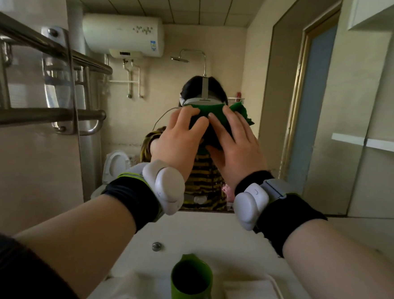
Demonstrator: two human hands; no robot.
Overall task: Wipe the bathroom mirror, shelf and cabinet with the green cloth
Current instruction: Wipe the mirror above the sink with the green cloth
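Note:
Both my hands press a green cloth (213,117) flat against the bathroom mirror (221,57) straight ahead. My left hand (179,138) lies on the cloth's left part with fingers spread and nearly straight. My right hand (234,145) covers its right part, fingers also stretched out. A crumpled corner of the cloth sticks out at the upper right of my right hand. The mirror reflects a person with a headset behind the cloth. A white shelf (378,143) runs along the wall at the right, and a white cabinet (373,14) hangs above it.
A metal towel rack (45,75) juts out at the left. Below my arms is the white washbasin counter (208,234) with a green cup (191,282), a folded white towel (254,295) and a metal stud (156,246). The mirror shows a water heater, a shower head and a toilet.

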